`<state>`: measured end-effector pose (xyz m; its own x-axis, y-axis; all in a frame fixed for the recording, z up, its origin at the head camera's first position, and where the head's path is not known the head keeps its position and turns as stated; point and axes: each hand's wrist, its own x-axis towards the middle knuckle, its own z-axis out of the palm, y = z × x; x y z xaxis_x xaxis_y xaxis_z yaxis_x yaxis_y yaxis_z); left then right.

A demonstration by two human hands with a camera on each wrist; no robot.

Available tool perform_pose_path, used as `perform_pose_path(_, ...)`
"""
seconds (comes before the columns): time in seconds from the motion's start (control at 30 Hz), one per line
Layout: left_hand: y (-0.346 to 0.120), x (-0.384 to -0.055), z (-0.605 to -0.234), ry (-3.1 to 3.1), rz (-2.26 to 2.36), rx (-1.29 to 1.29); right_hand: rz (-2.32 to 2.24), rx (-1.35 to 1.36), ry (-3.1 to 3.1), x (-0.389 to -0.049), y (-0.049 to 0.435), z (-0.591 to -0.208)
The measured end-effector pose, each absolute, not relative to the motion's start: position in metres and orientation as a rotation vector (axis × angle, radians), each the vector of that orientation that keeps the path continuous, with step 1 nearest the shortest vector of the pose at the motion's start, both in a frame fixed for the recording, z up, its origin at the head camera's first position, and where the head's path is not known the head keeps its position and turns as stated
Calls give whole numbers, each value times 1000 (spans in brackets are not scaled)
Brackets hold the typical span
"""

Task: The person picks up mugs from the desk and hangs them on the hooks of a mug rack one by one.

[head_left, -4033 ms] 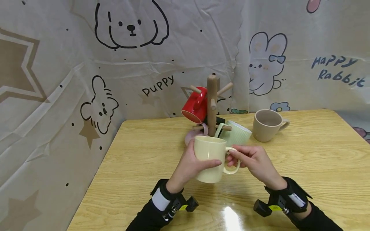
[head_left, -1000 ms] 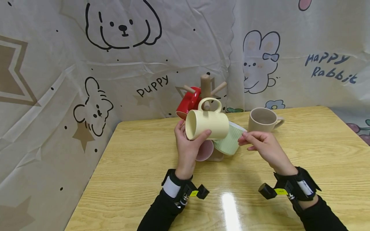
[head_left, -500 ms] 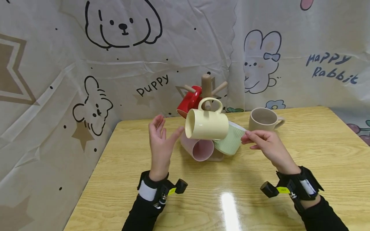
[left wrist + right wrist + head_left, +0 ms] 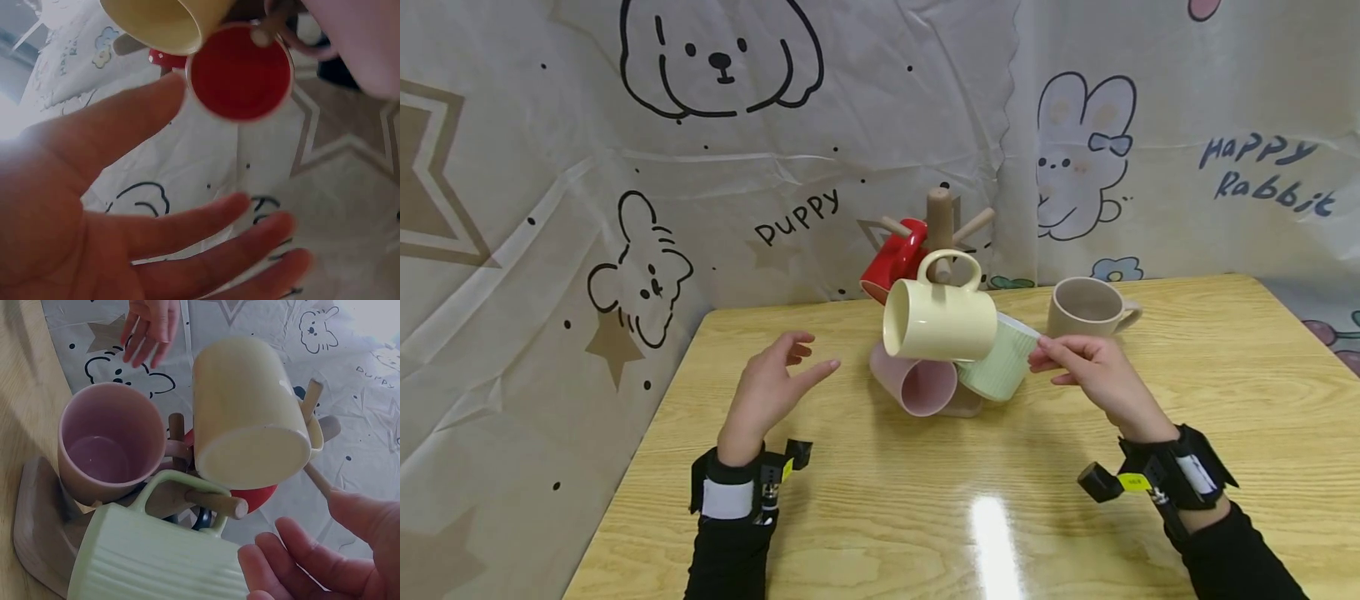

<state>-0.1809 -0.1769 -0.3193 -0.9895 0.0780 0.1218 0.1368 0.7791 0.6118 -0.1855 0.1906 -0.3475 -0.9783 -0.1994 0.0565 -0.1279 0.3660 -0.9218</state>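
Observation:
A pale yellow mug (image 4: 940, 321) hangs sideways by its handle from a front peg of the wooden mug tree (image 4: 938, 218). Behind it to the left is a red mug (image 4: 893, 265), and lower down hang a pink mug (image 4: 904, 385) and a ribbed light green mug (image 4: 1000, 362). My left hand (image 4: 767, 390) is off to the left of the mugs, fingers spread and holding nothing. My right hand (image 4: 1093, 371) is beside the green mug, its fingertips overlapping the rim in the head view; the right wrist view shows the thumb and loosely bent fingers apart, with nothing between them.
A taupe mug (image 4: 1084, 308) stands upright on the wooden table (image 4: 880, 517) at the back right, behind my right hand. A bare upper peg (image 4: 973, 227) sticks out to the right of the post. Behind the table hangs a printed cloth (image 4: 880, 100).
Held in both hands at first, the yellow mug was turned sideways and now hangs on the tree. My left hand has let go and drawn back left; the right hand released the handle earlier.

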Motion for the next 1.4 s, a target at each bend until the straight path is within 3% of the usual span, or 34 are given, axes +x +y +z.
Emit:
perform_pose_path(0.23, -187, -179, -320, -3019, -654, -102, -1712, -354, 2629, -203, 187, -346)
perform_pose_path(0.47, -196, -179, -320, -3084, -650, -57, -1614, -457, 2877, -260, 167, -307)
perform_pose_path(0.77, -196, -182, -326, -3137, -651, -54, -1088, -1280, 3143, -313, 154, -272)
perform_pose_path(1.1, -199, -183, -323, -3158, -618, -65, -271, -1600, 3542, -314, 151, -262)
perform_pose_path(1.27, -199, -181, -322, -3160, -619, -54, -217, -1626, 3672, -303, 150, -267)
perform_pose_path(1.4, -198, -180, -323, -3159, -624, -52, -473, -1497, 3725, -294, 149, -270)
